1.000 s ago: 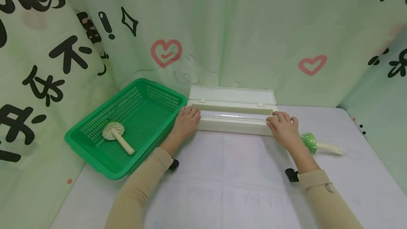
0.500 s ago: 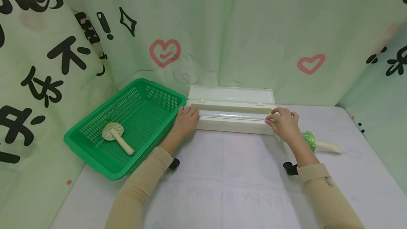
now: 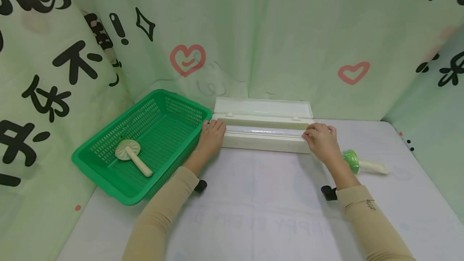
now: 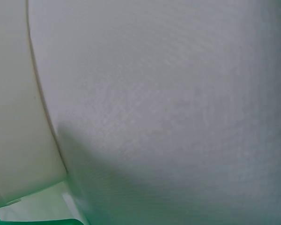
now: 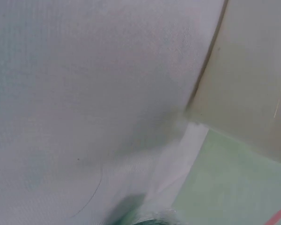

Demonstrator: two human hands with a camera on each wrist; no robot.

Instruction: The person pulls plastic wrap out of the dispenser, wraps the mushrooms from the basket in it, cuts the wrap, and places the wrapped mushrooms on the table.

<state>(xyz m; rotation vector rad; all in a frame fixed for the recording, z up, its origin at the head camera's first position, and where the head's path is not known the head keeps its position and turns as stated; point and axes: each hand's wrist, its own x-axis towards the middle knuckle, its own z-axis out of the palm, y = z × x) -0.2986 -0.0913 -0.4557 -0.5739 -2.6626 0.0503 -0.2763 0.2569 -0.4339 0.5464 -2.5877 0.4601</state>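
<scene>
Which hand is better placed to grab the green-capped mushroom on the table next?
Right, probably. The right hand rests on the open cling-film box's right end, right beside the green-capped mushroom. The left hand sits at the far end, by the green basket.

Basket (image 3: pixel 108 164) left of the dispenser box (image 3: pixel 264 142) — a mushroom (image 3: pixel 132 157) inside it.

Both wrist views show neither hand, only blurred dispenser box (image 4: pixel 14 117) and table (image 4: pixel 178 93).
</scene>
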